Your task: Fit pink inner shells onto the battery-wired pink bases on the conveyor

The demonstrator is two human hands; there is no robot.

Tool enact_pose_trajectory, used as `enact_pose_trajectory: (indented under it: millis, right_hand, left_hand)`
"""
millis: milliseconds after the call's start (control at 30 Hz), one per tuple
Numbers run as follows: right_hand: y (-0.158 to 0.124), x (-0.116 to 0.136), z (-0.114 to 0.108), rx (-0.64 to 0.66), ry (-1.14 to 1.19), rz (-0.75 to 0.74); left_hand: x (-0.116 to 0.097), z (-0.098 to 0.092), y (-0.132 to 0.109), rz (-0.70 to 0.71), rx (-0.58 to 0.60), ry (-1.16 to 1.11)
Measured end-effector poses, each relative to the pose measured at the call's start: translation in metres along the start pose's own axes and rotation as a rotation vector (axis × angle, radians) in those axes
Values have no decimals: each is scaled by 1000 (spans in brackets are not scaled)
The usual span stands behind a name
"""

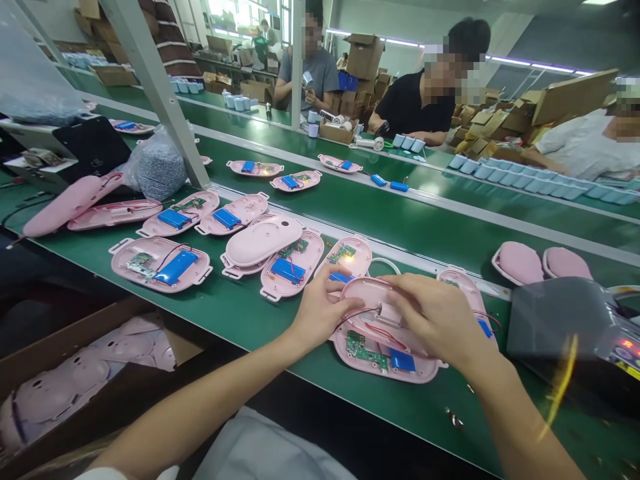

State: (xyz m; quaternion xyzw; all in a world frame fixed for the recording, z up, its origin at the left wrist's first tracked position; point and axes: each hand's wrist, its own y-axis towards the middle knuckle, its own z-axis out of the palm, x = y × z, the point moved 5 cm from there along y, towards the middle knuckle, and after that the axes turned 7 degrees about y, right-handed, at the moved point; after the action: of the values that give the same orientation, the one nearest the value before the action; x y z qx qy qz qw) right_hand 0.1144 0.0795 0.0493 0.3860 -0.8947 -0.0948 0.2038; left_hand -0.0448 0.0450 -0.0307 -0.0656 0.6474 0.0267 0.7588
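Note:
Both hands hold a pink plastic cover (pixel 357 293) tilted up over an open pink housing (pixel 417 375). My left hand (pixel 320 310) pinches the cover's left edge, its thumb near thin red and black wires. Over the top and right side, my right hand (pixel 443 320) has its fingers closed on the same cover. Inside the housing below lie a green circuit board (pixel 367 350) and a blue battery pack (pixel 403 361). The cover hides part of that housing. Another open housing (pixel 463 283) lies beyond my right hand, partly hidden by it.
Several open pink housings (pixel 160 263) with batteries lie to the left. A dark grey machine (pixel 555 327) with a red display stands right. Two closed pink shells (pixel 517 263) lie behind it. A metal post (pixel 160 93) rises left; a carton (pixel 180 340) of pink parts sits below. Co-workers are opposite.

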Motion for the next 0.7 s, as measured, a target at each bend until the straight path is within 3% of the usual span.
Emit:
enact_pose_trajectory:
  millis: [233,433,600,700]
  right_hand:
    - [12,6,22,159,201,114]
    - [19,1,27,248,401,251]
    - [19,4,27,193,404,310]
    - [17,4,25,142,364,260]
  left_hand:
    - [4,-5,-3,94,-93,107]
    - [5,-1,-7,95,-8,29]
    - [2,1,-9,106,7,5]
    - [0,1,-9,97,45,48]
